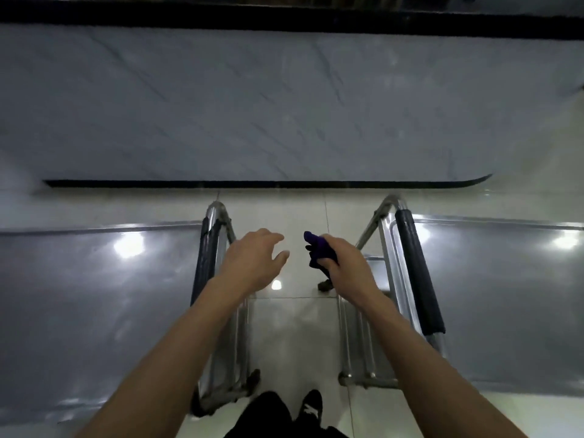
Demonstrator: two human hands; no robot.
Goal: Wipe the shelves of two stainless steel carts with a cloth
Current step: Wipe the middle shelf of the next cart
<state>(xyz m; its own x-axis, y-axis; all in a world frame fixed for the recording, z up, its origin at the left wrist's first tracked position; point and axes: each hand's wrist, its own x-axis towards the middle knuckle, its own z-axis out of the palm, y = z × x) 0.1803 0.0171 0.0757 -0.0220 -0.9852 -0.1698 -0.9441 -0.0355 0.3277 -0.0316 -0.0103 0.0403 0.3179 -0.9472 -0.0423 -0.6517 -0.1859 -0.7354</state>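
Note:
Two stainless steel carts stand side by side with a gap of floor between them. The left cart (88,295) shows its shiny top shelf and a dark-padded handle (207,251). The right cart (505,295) has a black-padded handle (417,273) and lower rails visible beneath it. My right hand (344,263) hovers over the gap and grips a bunched dark purple cloth (317,251). My left hand (256,260) floats beside it with loosely spread fingers, holding nothing, near the left cart's handle.
A grey marble wall panel (284,105) with a black skirting strip (252,184) faces me. Pale floor tiles (294,336) fill the gap between the carts. My dark shoes (311,406) stand at the bottom edge, next to the carts' caster wheels (252,379).

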